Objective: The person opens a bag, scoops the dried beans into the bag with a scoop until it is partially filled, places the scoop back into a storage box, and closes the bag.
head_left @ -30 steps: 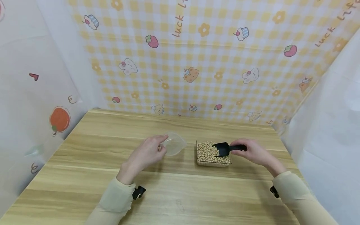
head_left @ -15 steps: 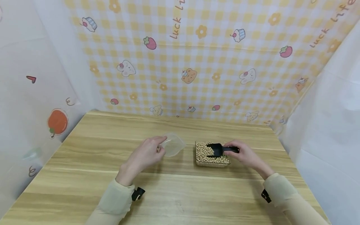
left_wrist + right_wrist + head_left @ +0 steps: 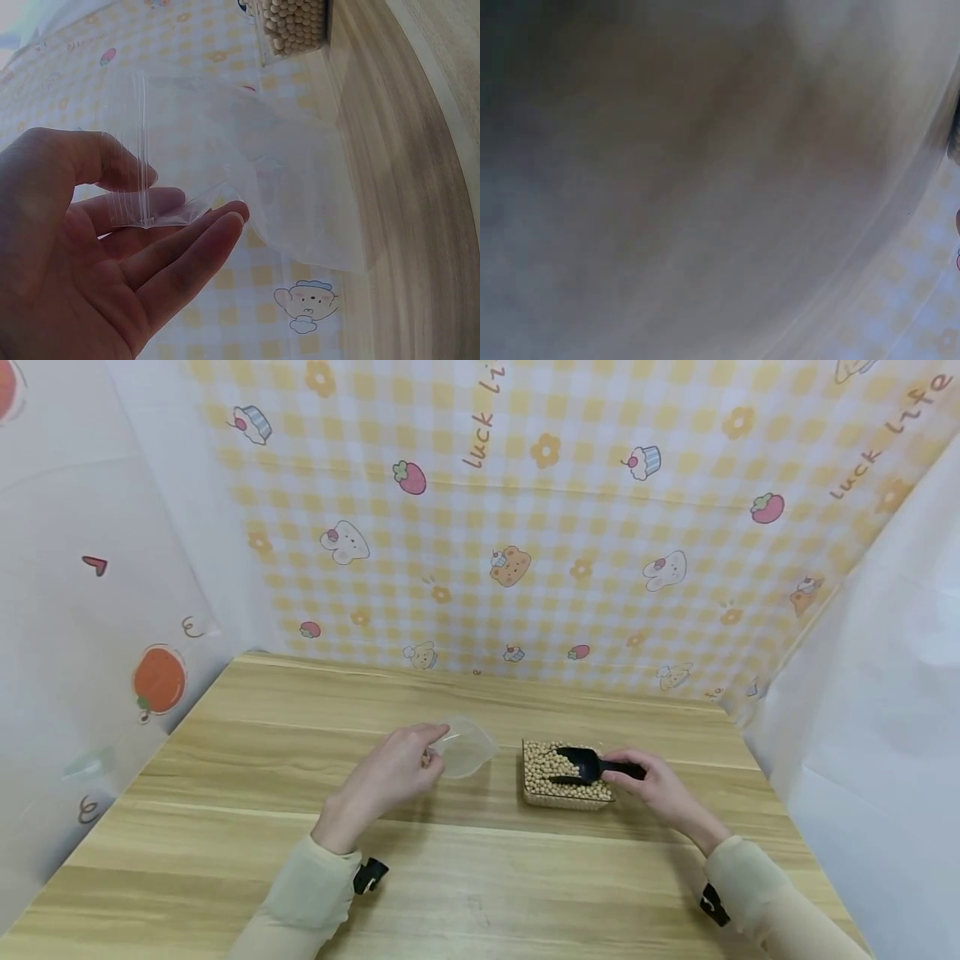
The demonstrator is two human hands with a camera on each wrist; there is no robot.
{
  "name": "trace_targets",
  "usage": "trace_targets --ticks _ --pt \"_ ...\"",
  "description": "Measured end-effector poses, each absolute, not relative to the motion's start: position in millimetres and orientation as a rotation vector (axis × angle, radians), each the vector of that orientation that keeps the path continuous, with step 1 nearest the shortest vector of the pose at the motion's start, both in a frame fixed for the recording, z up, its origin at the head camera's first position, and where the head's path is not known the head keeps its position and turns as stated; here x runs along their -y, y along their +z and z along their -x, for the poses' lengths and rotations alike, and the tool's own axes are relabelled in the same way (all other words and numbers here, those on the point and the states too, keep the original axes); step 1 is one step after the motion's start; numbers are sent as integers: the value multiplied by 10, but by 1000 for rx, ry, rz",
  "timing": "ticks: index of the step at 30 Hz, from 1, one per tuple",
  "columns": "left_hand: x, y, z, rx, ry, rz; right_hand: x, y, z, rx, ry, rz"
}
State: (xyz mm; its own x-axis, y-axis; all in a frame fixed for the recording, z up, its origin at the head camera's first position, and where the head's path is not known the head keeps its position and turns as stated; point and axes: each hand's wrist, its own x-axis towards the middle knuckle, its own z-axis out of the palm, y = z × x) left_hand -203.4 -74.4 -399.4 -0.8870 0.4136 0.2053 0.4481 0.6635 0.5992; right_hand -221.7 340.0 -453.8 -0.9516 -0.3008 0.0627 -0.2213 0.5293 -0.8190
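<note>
backdrop cloth point(image 3: 570, 527), top middle: "luck li", brown slanted letters, cut off by the upper edge of the picture.
backdrop cloth, top right: "luck life", the same brown letters, running up toward the corner.
left wall sheet point(image 3: 97, 610): brown curl marks beside the orange fruit print; not readable as letters.
clear bag point(image 3: 225, 150): no print can be read.
bean tray point(image 3: 564, 800): no label can be read.

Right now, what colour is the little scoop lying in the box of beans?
Black, both bowl and handle. The scoop shows best in the head view, held by the right hand.
</note>
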Motion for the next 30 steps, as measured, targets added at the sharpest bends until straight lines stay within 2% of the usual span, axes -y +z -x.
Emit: trace_targets --ticks 15,24,30 --pt "729 -3972 2015 2818 -1047 737 -3440 -4368 2127 -2607 -1670 419" --pt "744 -3987 2021 2813 -1030 738 -3157 -4118 2086 -2440 -1901 542" --pt "733 -3981 2025 2806 -1004 756 -2886 -3962 2041 -2478 -1813 524"
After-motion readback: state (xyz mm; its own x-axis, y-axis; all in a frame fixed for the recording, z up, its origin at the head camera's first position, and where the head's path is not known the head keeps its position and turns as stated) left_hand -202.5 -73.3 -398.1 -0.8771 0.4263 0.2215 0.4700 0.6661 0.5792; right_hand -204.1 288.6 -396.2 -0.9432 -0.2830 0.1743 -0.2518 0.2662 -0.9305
